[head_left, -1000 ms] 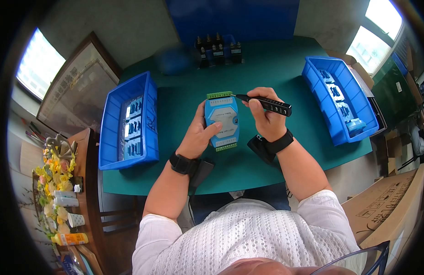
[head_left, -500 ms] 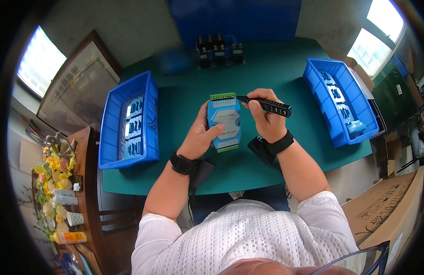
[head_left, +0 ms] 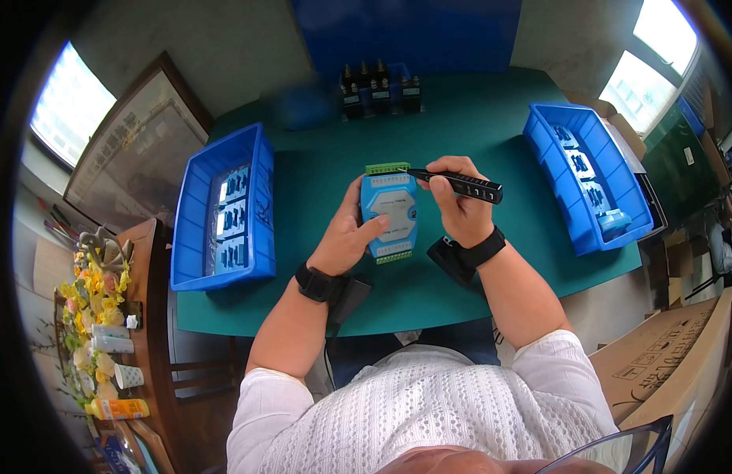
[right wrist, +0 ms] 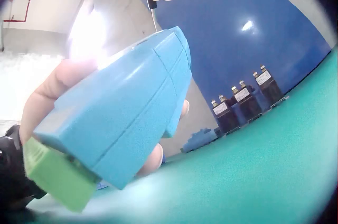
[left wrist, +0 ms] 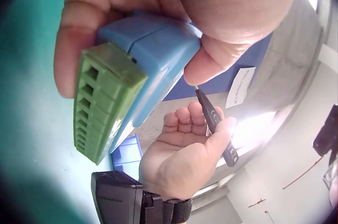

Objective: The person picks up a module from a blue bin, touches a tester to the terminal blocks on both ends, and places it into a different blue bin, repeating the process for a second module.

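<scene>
My left hand (head_left: 347,235) grips a blue electronic module (head_left: 392,207), its thumb lying across the pale grey label. Green screw terminal blocks run along both ends of the module; the near one (left wrist: 100,105) shows a row of square openings in the left wrist view. In my right hand (head_left: 464,202) is a black pen-shaped screwdriver (head_left: 467,187), pinched between thumb and fingers. Its thin metal tip points left and meets the module's far end, at the far terminal block (head_left: 387,168). From the right wrist, the module's side (right wrist: 124,108) hides most of the left hand.
Blue bins stand left (head_left: 263,237) and right (head_left: 575,213) on the green table (head_left: 461,292), both with several small modules inside. Black blocks with metal posts (head_left: 380,93) stand at the back beside a blurred blue object (head_left: 304,104). A cardboard box (head_left: 666,355) is at lower right.
The module has shifted slightly right and toward the body in my left hand. The screwdriver has stayed nearly in place, its tip still at the far terminal end.
</scene>
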The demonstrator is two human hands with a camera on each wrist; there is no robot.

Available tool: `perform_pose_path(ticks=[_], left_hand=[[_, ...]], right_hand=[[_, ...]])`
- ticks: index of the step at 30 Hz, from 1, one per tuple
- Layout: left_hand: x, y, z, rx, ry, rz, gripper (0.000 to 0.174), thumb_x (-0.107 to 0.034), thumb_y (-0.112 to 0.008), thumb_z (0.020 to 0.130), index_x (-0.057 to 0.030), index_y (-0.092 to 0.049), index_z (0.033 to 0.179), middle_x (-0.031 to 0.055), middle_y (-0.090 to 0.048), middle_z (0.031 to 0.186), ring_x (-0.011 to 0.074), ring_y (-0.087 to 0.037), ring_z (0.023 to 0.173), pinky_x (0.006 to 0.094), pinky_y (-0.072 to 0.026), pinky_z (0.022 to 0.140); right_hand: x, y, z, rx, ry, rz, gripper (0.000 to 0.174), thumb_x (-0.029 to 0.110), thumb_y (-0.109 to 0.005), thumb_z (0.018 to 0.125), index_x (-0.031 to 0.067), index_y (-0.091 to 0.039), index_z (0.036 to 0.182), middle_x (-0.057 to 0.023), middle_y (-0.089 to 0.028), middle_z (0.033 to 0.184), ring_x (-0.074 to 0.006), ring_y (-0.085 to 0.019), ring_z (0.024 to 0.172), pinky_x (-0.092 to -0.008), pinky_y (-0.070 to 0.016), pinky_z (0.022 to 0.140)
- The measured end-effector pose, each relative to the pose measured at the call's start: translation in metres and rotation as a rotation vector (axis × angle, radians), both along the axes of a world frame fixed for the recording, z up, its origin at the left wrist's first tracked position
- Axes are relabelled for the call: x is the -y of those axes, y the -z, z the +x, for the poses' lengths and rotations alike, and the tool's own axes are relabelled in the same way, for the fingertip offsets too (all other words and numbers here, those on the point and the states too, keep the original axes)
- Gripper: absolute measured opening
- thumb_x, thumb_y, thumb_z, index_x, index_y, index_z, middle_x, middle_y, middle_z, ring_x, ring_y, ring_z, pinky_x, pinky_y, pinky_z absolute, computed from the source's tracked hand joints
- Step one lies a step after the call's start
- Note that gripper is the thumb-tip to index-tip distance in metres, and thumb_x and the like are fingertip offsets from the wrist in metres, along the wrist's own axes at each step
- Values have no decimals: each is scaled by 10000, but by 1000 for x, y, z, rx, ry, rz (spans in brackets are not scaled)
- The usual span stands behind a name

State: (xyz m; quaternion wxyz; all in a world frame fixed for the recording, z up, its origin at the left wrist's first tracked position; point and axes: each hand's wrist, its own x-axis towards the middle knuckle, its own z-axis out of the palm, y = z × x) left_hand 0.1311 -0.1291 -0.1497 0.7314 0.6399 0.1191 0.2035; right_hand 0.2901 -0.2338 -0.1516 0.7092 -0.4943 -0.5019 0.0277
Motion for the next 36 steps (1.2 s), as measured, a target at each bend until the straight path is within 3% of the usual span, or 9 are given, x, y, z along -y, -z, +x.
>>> perform_pose_path(ticks=[4, 14, 17, 20, 25, 36], left_hand=[[1, 0, 0, 8, 5, -5, 721, -166, -625, 811, -50, -199, 1381, 107, -443, 1246, 199, -436, 1162, 338, -347, 987], [3, -2, -1, -27, 13, 56, 724, -165, -609, 817, -38, -184, 1389, 113, -430, 1262, 201, -423, 1175, 342, -332, 997], [3, -2, -1, -23, 8, 54, 707, -146, -599, 817, -27, -192, 1383, 117, -429, 1260, 202, -425, 1170, 344, -340, 992], [4, -3, 0, -16, 6, 52, 679, -110, -583, 815, -13, -206, 1371, 126, -428, 1254, 204, -431, 1160, 345, -356, 983], [2, 0, 0, -20, 17, 71, 722, -184, -614, 816, -30, -195, 1383, 116, -431, 1262, 202, -425, 1172, 342, -337, 993], [1, 2, 0, -28, 10, 68, 719, -172, -615, 814, -28, -198, 1382, 116, -430, 1262, 205, -426, 1171, 342, -337, 993]], right_hand=[[-1, 1, 1, 5, 18, 14, 208, 199, -646, 837, 20, -591, 927, -51, -613, 740, -92, -560, 618, -216, -462, 575], [7, -7, 2, 70, 82, -30, 285, 194, -765, 725, 13, -602, 873, -70, -632, 738, -100, -584, 611, -213, -477, 565], [7, -11, 1, 131, 105, 8, 255, 155, -751, 737, -8, -589, 847, -60, -616, 682, -90, -547, 577, -209, -454, 556], [6, -8, 4, 160, 126, 27, 309, 188, -799, 678, 5, -619, 849, -77, -632, 735, -106, -586, 608, -215, -477, 548], [7, -7, 3, 140, 127, 24, 309, 182, -800, 675, 1, -622, 851, -76, -630, 728, -108, -584, 602, -217, -473, 538], [6, -7, 2, 132, 124, 1, 282, 158, -786, 689, 7, -618, 858, -71, -621, 713, -111, -577, 588, -219, -466, 534]])
